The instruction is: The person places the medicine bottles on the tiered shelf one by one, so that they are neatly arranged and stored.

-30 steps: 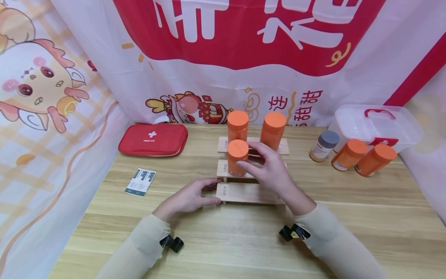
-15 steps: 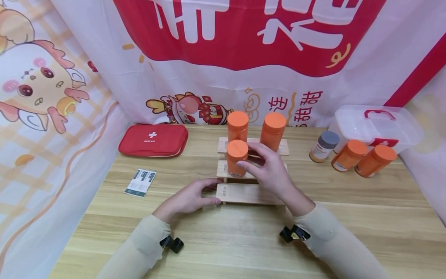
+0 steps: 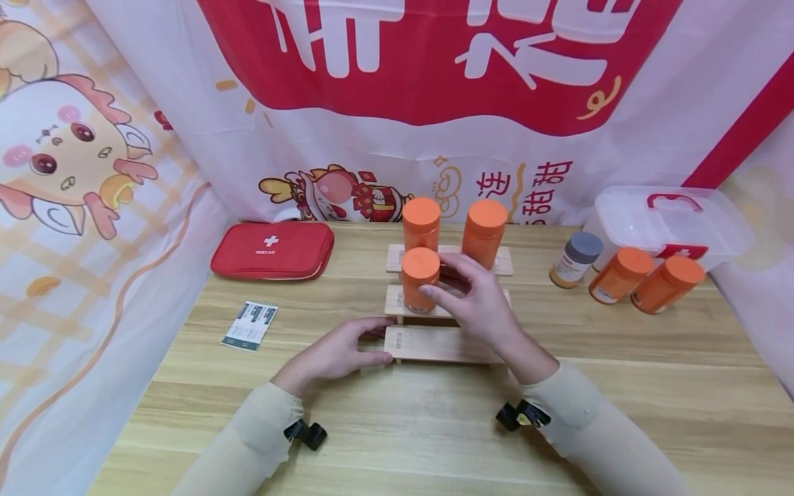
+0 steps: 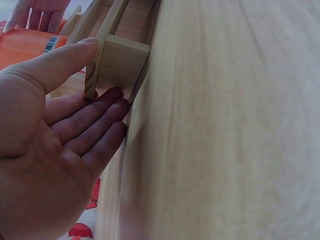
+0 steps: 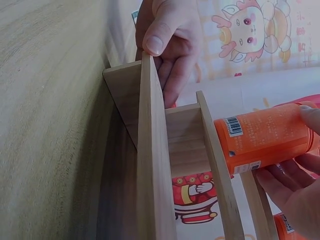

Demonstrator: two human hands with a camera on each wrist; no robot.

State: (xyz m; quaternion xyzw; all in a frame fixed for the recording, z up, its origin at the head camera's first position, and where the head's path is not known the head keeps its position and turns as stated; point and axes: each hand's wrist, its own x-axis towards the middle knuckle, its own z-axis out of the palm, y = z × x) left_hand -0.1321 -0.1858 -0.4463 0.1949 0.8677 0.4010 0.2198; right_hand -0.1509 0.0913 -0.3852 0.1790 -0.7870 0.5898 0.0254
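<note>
A three-step wooden stand (image 3: 440, 343) stands mid-table. My right hand (image 3: 476, 300) grips an orange pill bottle (image 3: 417, 286) from its right side, thumb in front and fingers behind. That bottle is upright at the left of the middle step, and its base meets the board in the right wrist view. At the left end of the lowest step, my left hand (image 3: 347, 346) pinches the board between thumb (image 4: 75, 57) and fingers. Two more orange bottles, a left one (image 3: 421, 224) and a right one (image 3: 485, 233), stand on the top step.
On the right are a grey-capped bottle (image 3: 574, 260), two orange bottles (image 3: 622, 275) and a clear plastic box (image 3: 666, 220) with a red handle. To the left lie a red first-aid pouch (image 3: 271, 250) and a printed card (image 3: 251, 324). A printed cloth (image 3: 347, 138) hangs behind.
Both hands keep their places and holds. The whole head view has shifted very slightly; the bottles and stand otherwise look the same.
</note>
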